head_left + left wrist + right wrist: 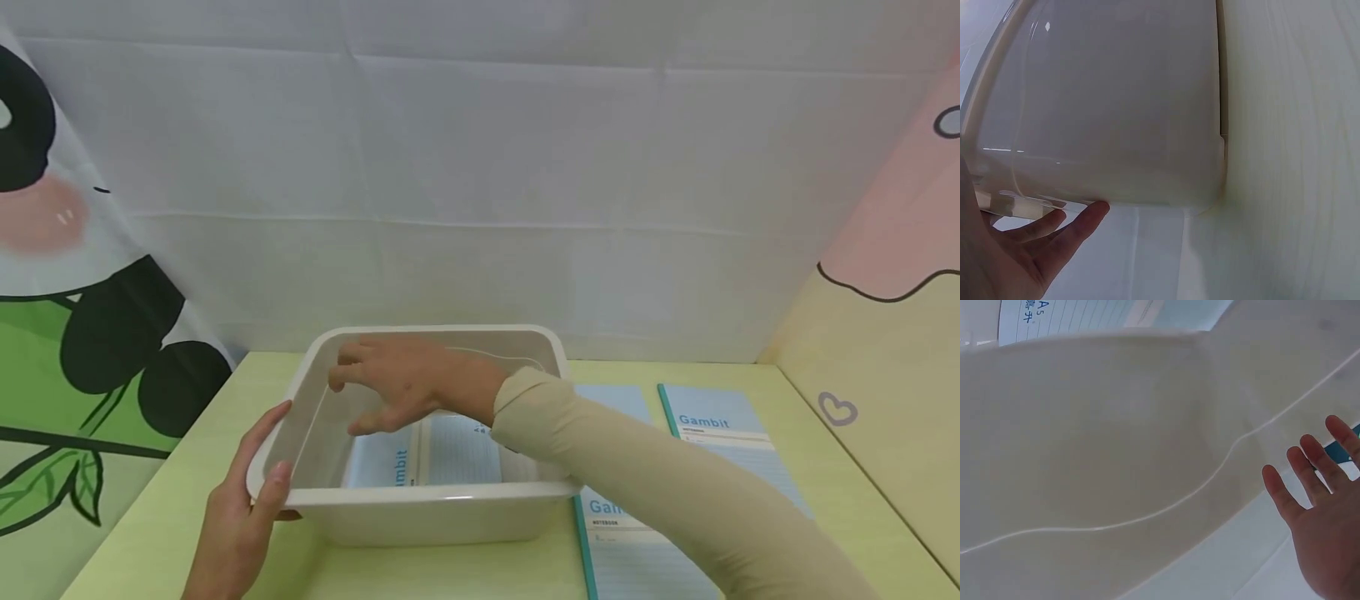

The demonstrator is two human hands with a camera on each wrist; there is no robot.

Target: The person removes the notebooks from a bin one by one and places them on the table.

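A white plastic basin stands on the table. My left hand holds it by the left front corner, thumb over the rim and fingers along the outer side. In the left wrist view, the left hand's fingers reach round the edge beneath the rim. Inside the basin lies a light blue Gambit notebook, partly hidden by the right arm and front wall. Over the basin hangs my right hand, fingers spread and slightly bent, holding nothing. The right wrist view shows that hand by the basin's inner wall.
Right of the basin, several similar notebooks lie on the pale yellow table: one at the back right, one at the front, partly under the right sleeve. A white cloth hangs behind; printed panels flank the table.
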